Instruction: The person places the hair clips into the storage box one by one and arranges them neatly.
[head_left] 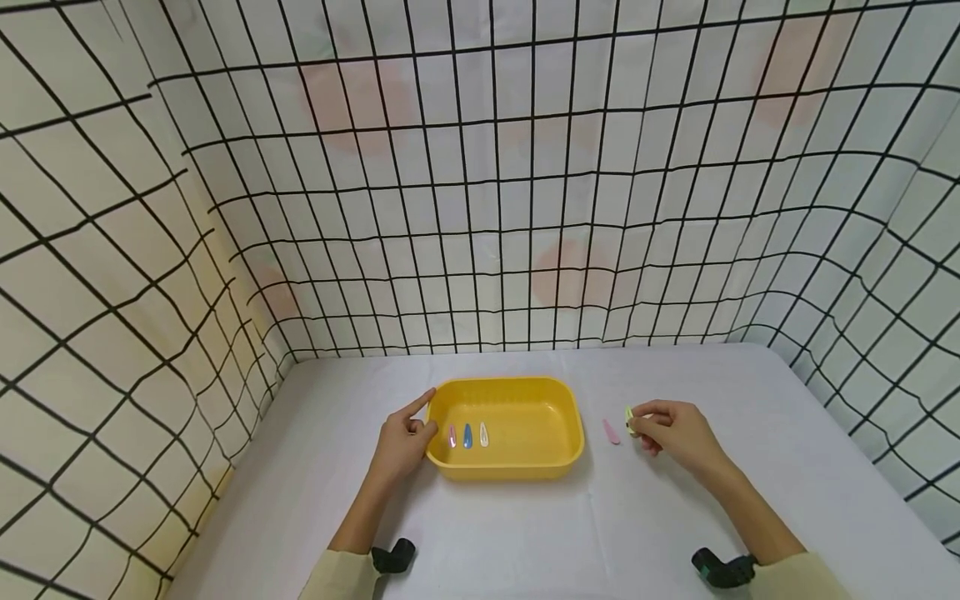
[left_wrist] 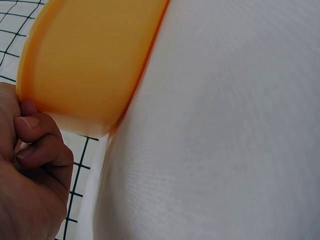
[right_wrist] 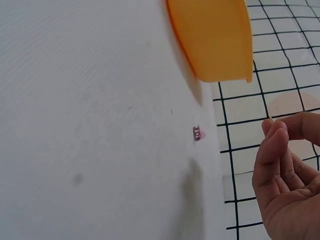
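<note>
A yellow tray [head_left: 510,470] lies in the middle of the table, also seen in both wrist views. At its left end my left hand [head_left: 402,442] grips the rim, with the thumb over the edge and the other fingers outside. Inside lie a pink hair clip [head_left: 452,436], a blue hair clip [head_left: 468,436] and a white hair clip [head_left: 483,434], side by side. To the right of the tray my right hand [head_left: 677,433] pinches a yellow-green hair clip [head_left: 629,414] between thumb and fingertips. Another pink hair clip [head_left: 611,432] lies on the table between tray and hand.
A white cloth covers the table [head_left: 517,542]. White sheeting with a black grid [head_left: 510,208] rises behind the table and on both sides. Dark wrist devices [head_left: 723,568] sit by both sleeves.
</note>
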